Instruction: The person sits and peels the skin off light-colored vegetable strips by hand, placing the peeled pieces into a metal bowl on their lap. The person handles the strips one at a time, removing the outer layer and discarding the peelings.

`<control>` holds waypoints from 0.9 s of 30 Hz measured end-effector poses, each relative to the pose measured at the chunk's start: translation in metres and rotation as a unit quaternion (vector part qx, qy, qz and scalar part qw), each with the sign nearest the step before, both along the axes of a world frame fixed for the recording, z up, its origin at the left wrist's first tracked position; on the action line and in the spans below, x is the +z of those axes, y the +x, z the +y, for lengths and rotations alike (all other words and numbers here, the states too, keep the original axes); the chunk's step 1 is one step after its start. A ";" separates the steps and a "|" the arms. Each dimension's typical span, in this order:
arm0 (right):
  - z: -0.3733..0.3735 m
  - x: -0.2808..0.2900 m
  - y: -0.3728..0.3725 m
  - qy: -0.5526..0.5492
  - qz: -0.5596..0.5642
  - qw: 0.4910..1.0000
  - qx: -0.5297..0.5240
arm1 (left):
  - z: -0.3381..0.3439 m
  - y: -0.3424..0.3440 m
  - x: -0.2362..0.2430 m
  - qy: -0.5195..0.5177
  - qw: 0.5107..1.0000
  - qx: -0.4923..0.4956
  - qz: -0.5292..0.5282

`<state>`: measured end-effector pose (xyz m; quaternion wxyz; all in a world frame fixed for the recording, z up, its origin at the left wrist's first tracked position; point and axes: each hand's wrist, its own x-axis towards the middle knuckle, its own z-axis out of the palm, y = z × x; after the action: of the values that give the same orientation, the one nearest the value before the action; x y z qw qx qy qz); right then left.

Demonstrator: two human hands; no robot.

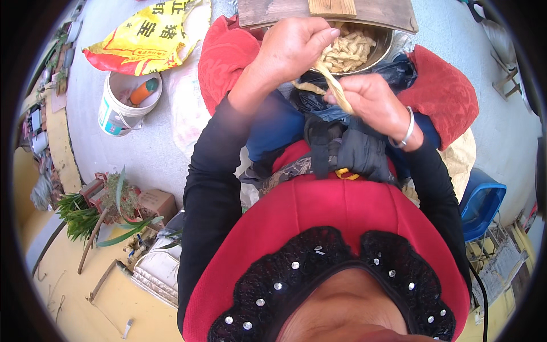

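A long, pale yellow plant-like strip runs between my two hands above my lap. My left hand is closed at the strip's upper end, thumb against the curled fingers. Lower and to the right, my right hand pinches the strip near its other end; a silver bangle circles that wrist. A second thin piece hangs beside the strip. Just beyond my hands sits a metal bowl holding many short, cut pale pieces. A wooden board partly covers the bowl's far side.
A small wood block lies on the board. Red cloths cover my knees. At left, a yellow printed sack lies by a white bucket containing an orange object. A blue plastic tub stands at right.
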<state>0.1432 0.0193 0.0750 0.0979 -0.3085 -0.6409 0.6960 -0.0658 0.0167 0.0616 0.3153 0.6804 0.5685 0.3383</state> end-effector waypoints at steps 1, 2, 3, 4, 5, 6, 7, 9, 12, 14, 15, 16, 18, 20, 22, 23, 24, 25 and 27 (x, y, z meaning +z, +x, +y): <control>-0.013 0.029 -0.004 -0.089 0.071 0.993 -0.011 | 0.000 0.000 -0.001 -0.019 0.995 -0.006 -0.096; -0.020 0.054 0.000 -0.099 0.130 0.986 -0.015 | -0.002 0.001 -0.001 -0.040 0.981 -0.009 -0.191; -0.023 0.071 0.002 -0.107 0.187 0.976 -0.024 | -0.003 0.005 -0.002 -0.059 0.956 -0.017 -0.285; -0.015 0.067 0.002 -0.103 0.231 0.966 -0.058 | -0.002 0.015 -0.007 -0.067 0.912 -0.037 -0.402; -0.006 0.061 0.003 -0.099 0.272 0.953 -0.093 | -0.009 0.034 0.012 -0.067 0.899 0.014 -0.432; 0.003 0.054 0.003 -0.090 0.315 0.937 -0.124 | -0.013 0.042 0.015 -0.065 0.897 0.008 -0.437; 0.019 0.034 0.002 -0.055 0.298 0.938 -0.170 | -0.019 0.048 0.017 -0.063 0.896 0.007 -0.440; 0.041 -0.009 0.005 0.053 0.224 0.931 -0.284 | -0.023 0.063 0.015 -0.092 0.888 -0.023 -0.449; 0.036 -0.024 0.002 0.121 0.127 0.940 -0.292 | -0.030 0.065 -0.005 -0.086 0.909 0.017 -0.407; 0.035 -0.037 -0.005 0.195 0.132 0.924 -0.301 | -0.029 0.062 -0.012 -0.099 0.912 0.031 -0.397; 0.033 -0.041 -0.007 0.223 0.121 0.922 -0.292 | -0.028 0.062 -0.014 -0.117 0.898 0.048 -0.421; 0.032 -0.043 -0.009 0.252 0.109 0.919 -0.282 | -0.027 0.063 -0.015 -0.134 0.883 0.063 -0.445; 0.033 -0.043 -0.014 0.330 0.076 0.898 -0.281 | -0.025 0.057 -0.022 -0.172 0.866 0.047 -0.467; 0.031 -0.044 -0.016 0.376 0.061 0.880 -0.285 | -0.027 0.064 -0.019 -0.148 0.855 0.055 -0.494; 0.030 -0.046 -0.016 0.419 0.044 0.857 -0.296 | -0.026 0.071 -0.020 -0.126 0.848 0.062 -0.511; 0.031 -0.049 -0.016 0.440 0.034 0.844 -0.305 | -0.025 0.073 -0.024 -0.116 0.846 0.065 -0.516; 0.031 -0.050 -0.016 0.460 0.024 0.831 -0.314 | -0.024 0.073 -0.029 -0.106 0.845 0.068 -0.520; 0.030 -0.049 -0.015 0.475 0.013 0.827 -0.302 | -0.025 0.069 -0.036 -0.088 0.886 0.061 -0.452; 0.030 -0.045 -0.009 0.504 -0.008 0.817 -0.278 | -0.030 0.058 -0.047 -0.050 0.949 0.044 -0.307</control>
<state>0.1343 0.0494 0.0305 0.4240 -0.3869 -0.7898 0.2161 -0.0078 -0.0131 0.0141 0.4932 0.5013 0.4896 0.5156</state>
